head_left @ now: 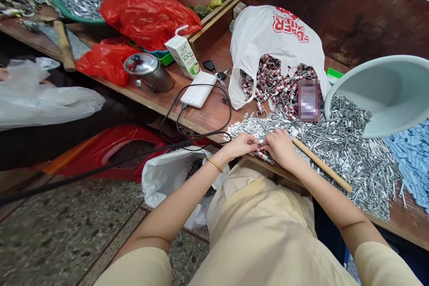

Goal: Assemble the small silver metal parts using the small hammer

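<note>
At the table's front edge my left hand (244, 145) and my right hand (280, 146) meet, fingertips closed close together in a pinch. What lies between the fingertips is too small to make out. Just below them shows a small silver and red metal piece (264, 156), like those in the white bag. Beyond the hands spread loose flat silver metal pieces (251, 126). To the right of my right hand a hammer lies on the metal pile, its wooden handle (321, 165) slanting toward the edge.
A white plastic bag (278, 22) spills red and silver metal pieces (275, 80). At right, a tipped grey basin (395, 94) stands by light blue pieces (412, 156). A white power bank (198, 90), black cable (231, 116), drink carton (183, 56) and metal cup (149, 73) are left.
</note>
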`<act>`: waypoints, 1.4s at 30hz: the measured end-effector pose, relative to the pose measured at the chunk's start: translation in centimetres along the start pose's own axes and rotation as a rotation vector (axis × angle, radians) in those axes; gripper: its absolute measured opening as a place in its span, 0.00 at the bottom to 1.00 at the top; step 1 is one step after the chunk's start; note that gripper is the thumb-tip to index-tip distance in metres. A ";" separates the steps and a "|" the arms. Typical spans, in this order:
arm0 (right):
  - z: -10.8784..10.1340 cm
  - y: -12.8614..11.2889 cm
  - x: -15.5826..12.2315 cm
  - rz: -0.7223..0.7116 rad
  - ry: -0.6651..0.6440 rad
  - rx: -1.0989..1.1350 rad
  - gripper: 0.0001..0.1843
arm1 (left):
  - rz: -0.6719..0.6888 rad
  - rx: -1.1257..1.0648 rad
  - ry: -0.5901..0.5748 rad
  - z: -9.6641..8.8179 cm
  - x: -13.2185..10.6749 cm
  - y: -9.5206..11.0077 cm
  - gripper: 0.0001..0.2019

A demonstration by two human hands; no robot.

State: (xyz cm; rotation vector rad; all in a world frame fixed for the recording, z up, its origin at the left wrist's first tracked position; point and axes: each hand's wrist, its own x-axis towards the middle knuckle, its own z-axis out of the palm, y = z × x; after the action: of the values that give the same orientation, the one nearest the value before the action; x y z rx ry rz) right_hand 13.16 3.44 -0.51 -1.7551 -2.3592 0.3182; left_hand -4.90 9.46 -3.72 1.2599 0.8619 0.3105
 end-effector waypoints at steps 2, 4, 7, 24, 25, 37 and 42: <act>-0.2 -0.4 0.2 -0.015 -0.004 -0.013 0.12 | -0.002 -0.010 -0.003 -0.1 0.1 -0.1 0.05; -0.6 -0.6 -0.3 -0.036 0.002 0.000 0.10 | 0.019 0.030 0.029 -0.1 0.2 -0.5 0.05; -1.6 0.6 -3.0 0.032 0.095 -0.032 0.07 | 0.076 0.154 0.105 0.1 0.2 -1.1 0.04; -5.6 2.4 -12.3 0.124 0.038 -0.027 0.24 | 0.168 0.425 0.155 0.7 -0.3 -0.3 0.06; -5.4 1.9 -12.2 0.099 0.007 -0.047 0.25 | 0.164 0.437 0.156 0.8 -0.4 -0.3 0.07; -5.0 0.2 -11.6 0.063 -0.008 -0.196 0.30 | 0.141 0.440 0.159 0.9 -0.6 0.1 0.05; -5.0 -0.2 -11.6 0.050 -0.051 -0.256 0.31 | 0.165 0.452 0.165 1.0 -0.7 0.0 0.05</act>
State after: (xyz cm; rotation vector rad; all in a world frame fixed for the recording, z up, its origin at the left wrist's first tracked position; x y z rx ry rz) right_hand 17.67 -7.45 4.15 -1.9394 -2.4890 0.0699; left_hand -4.64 8.31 -3.42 1.7491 1.0056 0.3669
